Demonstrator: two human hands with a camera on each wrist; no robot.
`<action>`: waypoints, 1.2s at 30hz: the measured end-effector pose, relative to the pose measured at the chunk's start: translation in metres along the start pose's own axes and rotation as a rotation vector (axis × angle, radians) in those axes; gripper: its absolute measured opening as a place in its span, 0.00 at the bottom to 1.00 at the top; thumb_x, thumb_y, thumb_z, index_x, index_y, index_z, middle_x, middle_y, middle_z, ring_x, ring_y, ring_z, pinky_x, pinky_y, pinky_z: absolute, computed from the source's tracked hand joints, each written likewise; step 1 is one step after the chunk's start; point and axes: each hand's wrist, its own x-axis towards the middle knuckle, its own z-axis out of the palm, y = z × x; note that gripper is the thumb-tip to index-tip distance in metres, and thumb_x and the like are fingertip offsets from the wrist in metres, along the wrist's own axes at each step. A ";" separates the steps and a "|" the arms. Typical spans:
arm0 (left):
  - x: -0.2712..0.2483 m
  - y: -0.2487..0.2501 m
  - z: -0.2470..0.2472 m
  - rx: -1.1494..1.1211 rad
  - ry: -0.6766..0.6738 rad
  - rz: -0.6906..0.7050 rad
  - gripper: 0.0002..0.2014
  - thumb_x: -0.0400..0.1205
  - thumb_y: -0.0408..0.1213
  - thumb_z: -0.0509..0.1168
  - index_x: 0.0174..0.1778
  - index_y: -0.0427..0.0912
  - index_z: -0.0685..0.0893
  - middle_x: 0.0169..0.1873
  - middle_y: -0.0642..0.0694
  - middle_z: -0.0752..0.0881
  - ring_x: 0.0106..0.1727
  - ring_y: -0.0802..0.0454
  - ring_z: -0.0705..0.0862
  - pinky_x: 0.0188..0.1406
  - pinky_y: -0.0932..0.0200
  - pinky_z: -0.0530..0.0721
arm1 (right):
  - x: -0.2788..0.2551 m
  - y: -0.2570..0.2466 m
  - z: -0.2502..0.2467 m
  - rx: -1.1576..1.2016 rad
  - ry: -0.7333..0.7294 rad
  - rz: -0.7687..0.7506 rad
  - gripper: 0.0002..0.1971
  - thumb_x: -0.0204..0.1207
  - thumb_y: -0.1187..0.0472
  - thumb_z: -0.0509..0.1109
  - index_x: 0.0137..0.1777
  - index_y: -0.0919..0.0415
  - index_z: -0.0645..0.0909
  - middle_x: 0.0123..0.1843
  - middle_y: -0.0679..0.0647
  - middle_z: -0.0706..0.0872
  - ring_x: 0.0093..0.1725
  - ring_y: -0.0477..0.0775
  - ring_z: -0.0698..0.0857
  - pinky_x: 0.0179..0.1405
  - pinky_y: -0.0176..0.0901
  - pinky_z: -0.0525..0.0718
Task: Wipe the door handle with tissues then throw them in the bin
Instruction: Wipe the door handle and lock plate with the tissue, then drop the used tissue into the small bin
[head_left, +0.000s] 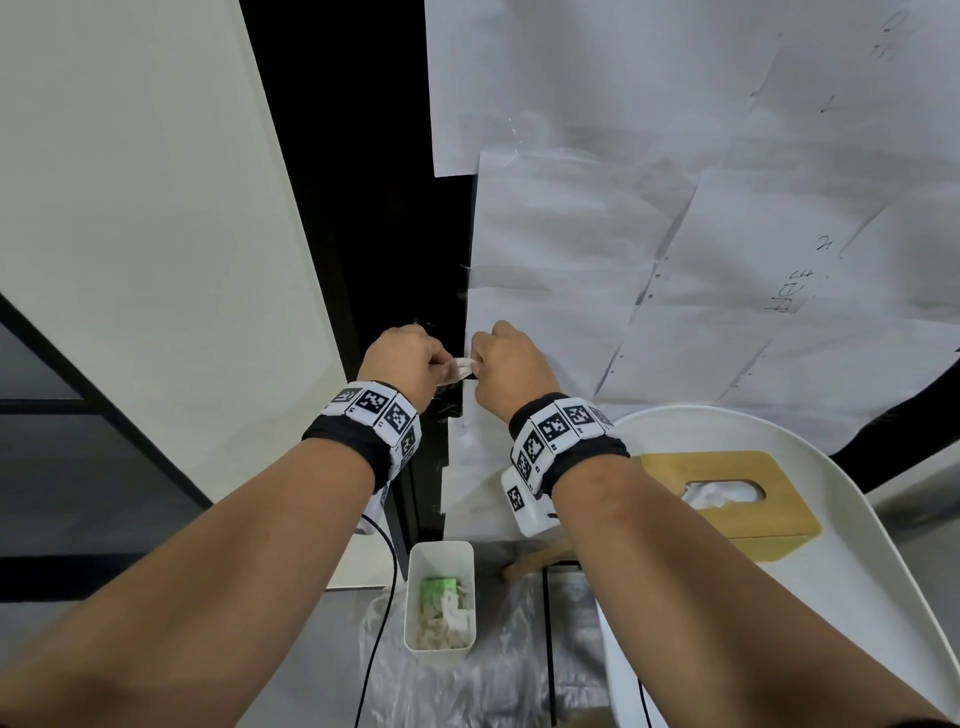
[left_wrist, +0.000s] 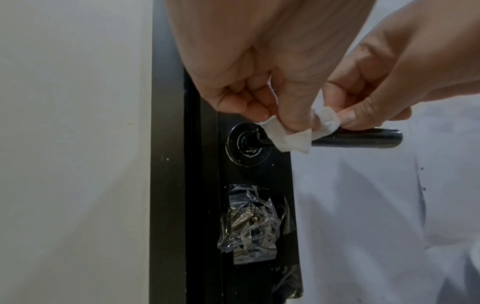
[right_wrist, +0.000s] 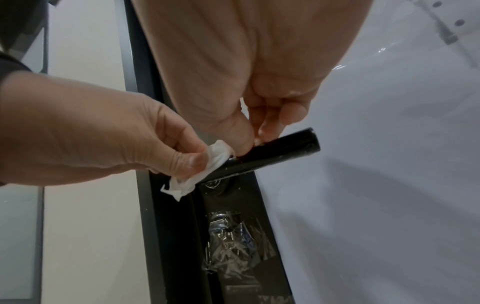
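Note:
A black lever door handle sticks out from its round rose on the dark door edge. A crumpled white tissue is draped over the handle near the rose. My left hand pinches the tissue's left part between thumb and curled fingers. My right hand pinches its right end just above the lever. In the head view both hands meet at the tissue, which hides the handle. The right wrist view shows the tissue wrapped on the handle.
A white rectangular bin with used tissues stands on the floor below my hands. A wooden tissue box sits on a white round seat at the right. Crumpled clear tape covers the lock below the handle. Paper sheets cover the door.

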 end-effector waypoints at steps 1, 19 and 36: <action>0.001 -0.002 0.003 -0.010 0.055 0.030 0.09 0.81 0.45 0.67 0.52 0.52 0.90 0.53 0.47 0.82 0.56 0.46 0.81 0.54 0.52 0.81 | 0.000 -0.001 0.000 -0.012 -0.001 0.005 0.04 0.73 0.68 0.67 0.47 0.64 0.78 0.49 0.59 0.77 0.46 0.60 0.77 0.35 0.47 0.71; -0.007 -0.011 0.028 -0.130 0.303 0.153 0.08 0.79 0.31 0.66 0.45 0.43 0.90 0.44 0.45 0.84 0.52 0.44 0.79 0.50 0.47 0.81 | -0.018 -0.015 0.011 -0.065 0.142 0.068 0.07 0.71 0.75 0.61 0.46 0.67 0.78 0.49 0.62 0.76 0.44 0.60 0.73 0.34 0.46 0.65; -0.063 0.002 0.065 -0.117 0.328 0.022 0.07 0.82 0.40 0.65 0.51 0.48 0.88 0.52 0.47 0.84 0.55 0.45 0.80 0.57 0.45 0.79 | -0.064 0.008 0.028 0.047 0.079 -0.019 0.06 0.77 0.69 0.63 0.51 0.65 0.78 0.51 0.61 0.79 0.46 0.64 0.81 0.36 0.46 0.71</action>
